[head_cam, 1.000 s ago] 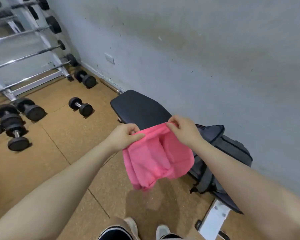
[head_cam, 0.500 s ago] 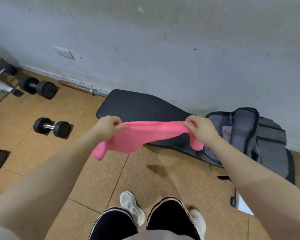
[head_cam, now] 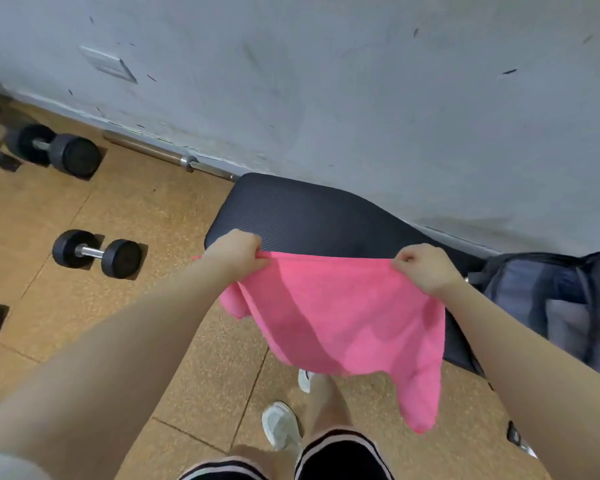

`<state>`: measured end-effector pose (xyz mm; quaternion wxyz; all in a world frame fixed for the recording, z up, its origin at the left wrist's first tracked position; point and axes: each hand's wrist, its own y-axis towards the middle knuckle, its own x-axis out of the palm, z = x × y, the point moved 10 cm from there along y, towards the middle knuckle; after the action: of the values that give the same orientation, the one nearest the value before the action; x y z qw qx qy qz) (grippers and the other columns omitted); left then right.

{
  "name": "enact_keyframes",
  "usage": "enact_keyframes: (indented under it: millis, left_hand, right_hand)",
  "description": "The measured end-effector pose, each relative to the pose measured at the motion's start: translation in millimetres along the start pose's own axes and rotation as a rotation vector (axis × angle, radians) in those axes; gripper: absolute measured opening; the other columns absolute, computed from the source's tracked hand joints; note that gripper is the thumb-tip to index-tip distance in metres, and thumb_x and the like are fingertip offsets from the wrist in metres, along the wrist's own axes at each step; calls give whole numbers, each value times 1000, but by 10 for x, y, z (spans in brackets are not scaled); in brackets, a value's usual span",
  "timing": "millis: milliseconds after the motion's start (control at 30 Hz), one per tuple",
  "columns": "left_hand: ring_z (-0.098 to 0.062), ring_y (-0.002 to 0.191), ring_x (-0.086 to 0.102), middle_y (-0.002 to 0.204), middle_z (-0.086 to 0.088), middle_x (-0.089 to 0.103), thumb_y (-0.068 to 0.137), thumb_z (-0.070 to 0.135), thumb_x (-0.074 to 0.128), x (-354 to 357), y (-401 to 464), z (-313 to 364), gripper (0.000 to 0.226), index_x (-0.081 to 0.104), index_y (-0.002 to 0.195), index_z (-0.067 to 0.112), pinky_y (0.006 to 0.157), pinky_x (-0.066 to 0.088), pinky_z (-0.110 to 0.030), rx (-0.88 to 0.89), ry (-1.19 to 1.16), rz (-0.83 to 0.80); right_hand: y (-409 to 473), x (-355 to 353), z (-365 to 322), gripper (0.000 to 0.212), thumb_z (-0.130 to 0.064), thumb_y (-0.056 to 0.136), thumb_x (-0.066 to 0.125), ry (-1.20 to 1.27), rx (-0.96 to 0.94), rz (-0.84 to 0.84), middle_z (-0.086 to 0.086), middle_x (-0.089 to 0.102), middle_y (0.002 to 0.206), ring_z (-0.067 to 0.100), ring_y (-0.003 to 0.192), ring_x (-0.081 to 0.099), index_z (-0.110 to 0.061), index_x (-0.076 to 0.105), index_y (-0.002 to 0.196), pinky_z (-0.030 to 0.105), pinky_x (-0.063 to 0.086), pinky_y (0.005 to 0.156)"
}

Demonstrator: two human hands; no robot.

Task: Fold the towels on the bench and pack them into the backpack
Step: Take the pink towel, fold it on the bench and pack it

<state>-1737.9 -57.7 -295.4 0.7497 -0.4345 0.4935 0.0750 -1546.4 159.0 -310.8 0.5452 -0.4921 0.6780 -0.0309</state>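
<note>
Towel (head_cam: 340, 317), pink, held up in the air in front of the person, above the near edge of the bench; top edge stretched roughly level between two hands, rest hanging down in loose folds, lowest corner trailing at lower right. It does not rest on the bench.

Wall (head_cam: 361, 81): grey, scuffed with dark marks, fills the upper half of the view; pale plate (head_cam: 108, 64) set into it at upper left.

Floor (head_cam: 136, 209): tan cork-like tiles with visible seams.

Bench (head_cam: 309, 216): black padded top with fine ribbing, set against the wall, partly hidden behind the towel.

Backpack (head_cam: 551, 306): grey and dark, lying at the right end of the bench, cut off by the frame edge; whether it is open I cannot tell clearly.

Dumbbells: one black pair-end dumbbell (head_cam: 96, 252) on the floor left of the bench, a second dumbbell (head_cam: 58, 150) farther back near the wall. Steel bar (head_cam: 174, 157) lies along the wall base.

Left hand (head_cam: 234, 252): fingers curled, pinching the towel's top left corner.

Right hand (head_cam: 423, 268): fingers curled, pinching the top right corner.

White shoes (head_cam: 281, 427) on the floor below the towel.
</note>
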Motion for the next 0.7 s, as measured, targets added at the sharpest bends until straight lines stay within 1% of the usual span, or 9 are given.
enact_keyframes:
  millis: [67, 167, 200, 267, 367, 433, 500, 600, 700]
  left_hand:
    - [-33, 100, 53, 103, -16, 58, 89, 25, 52, 28, 524, -40, 22, 55, 94, 4, 79, 43, -38, 23, 10, 61]
    - [-34, 106, 53, 112, -16, 55, 88, 17, 49, 173, 1300, -97, 24, 55, 108, 6, 84, 42, -40, 14, 6, 131]
    - [-34, 108, 52, 114, -15, 55, 88, 14, 48, 202, 1511, -92, 26, 54, 112, 7, 85, 40, -41, 19, -13, 180]
    - [-32, 115, 46, 122, -13, 52, 87, 7, 46, 264, 1816, -112, 37, 49, 123, 9, 88, 35, -41, 11, -88, 276]
    - [-30, 126, 37, 135, -13, 45, 83, -2, 45, 350, 2025, -265, 52, 41, 134, 8, 100, 29, -39, -9, -257, 375]
    - [-32, 125, 39, 136, -15, 44, 83, -4, 43, 472, 2025, -456, 52, 40, 135, 6, 103, 29, -40, -39, -318, 351]
    - [-33, 124, 39, 136, -16, 43, 84, -3, 44, 641, 1975, -715, 52, 40, 135, 6, 101, 29, -40, -96, -301, 286]
    - [-34, 124, 36, 138, -14, 39, 88, 5, 43, 927, 1813, -1262, 49, 37, 136, 9, 97, 31, -43, -277, -252, 179]
    - [-36, 123, 36, 135, -16, 38, 88, 15, 52, 1108, 1680, -1702, 50, 37, 135, 8, 100, 33, -45, -423, -307, 144]
  right_hand:
    - [525, 133, 105, 25, -26, 87, 54, -37, 56, 19, 5, 65, 82, 25, 80, 60, -24, 56, 62, 32, 46, 69]
    - [1245, 299, 262, 29, -24, 89, 51, -140, 75, 51, 8, 63, 89, 28, 83, 57, -24, 47, 61, 34, 45, 72]
    - [1428, 308, 304, 25, -22, 91, 49, -178, 87, 68, 10, 63, 93, 30, 86, 57, -21, 50, 66, 34, 45, 73]
    - [1722, 307, 359, 18, -20, 92, 47, -251, 104, 127, 15, 65, 98, 34, 92, 58, -13, 61, 85, 36, 45, 74]
    - [1970, 372, 241, 26, -18, 93, 49, -398, 103, 190, 21, 57, 116, 38, 108, 50, -5, 58, 114, 42, 42, 84]
    - [2068, 573, -18, 33, -16, 92, 49, -408, 50, 153, 20, 50, 124, 38, 114, 44, -5, 52, 122, 42, 38, 89]
    - [2138, 820, -418, 35, -13, 90, 49, -355, -76, 117, 17, 49, 127, 37, 115, 44, -7, 51, 124, 40, 36, 91]
    - [2194, 1246, -1166, 36, -15, 91, 48, -286, -307, 48, 11, 50, 128, 32, 115, 45, -9, 51, 126, 37, 36, 92]
    - [2297, 1636, -1779, 39, -23, 96, 39, -313, -395, -14, 6, 46, 133, 28, 118, 41, -16, 42, 135, 36, 33, 92]
